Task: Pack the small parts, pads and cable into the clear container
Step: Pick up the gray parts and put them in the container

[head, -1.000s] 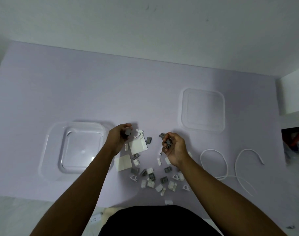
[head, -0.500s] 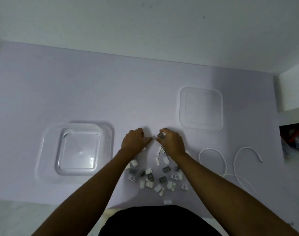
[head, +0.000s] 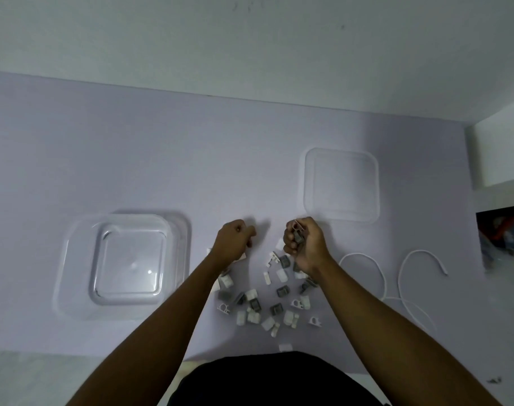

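Observation:
The clear container (head: 74, 259) stands empty on the left of the lilac table. Just right of it hovers my left hand (head: 233, 244), curled into a fist; what it holds is hidden by the fingers. White pads (head: 210, 251) peek out from under it. My right hand (head: 305, 247) is shut on a few grey and white small parts (head: 296, 234), held a little above the table. Below both hands lies a scatter of several more grey and white small parts (head: 282, 290). The white cable (head: 382, 273) lies in two loops to the right of my right arm.
The container's clear lid (head: 340, 184) lies flat behind my right hand. A white box (head: 498, 153) stands at the table's right edge, with a dark gap holding coloured clutter (head: 501, 235) below it. The table's front edge runs just before my body.
Both hands dropped to the table at the top of the pile, then closed and lifted slightly. My left hand now covers the white pads that showed beside it before.

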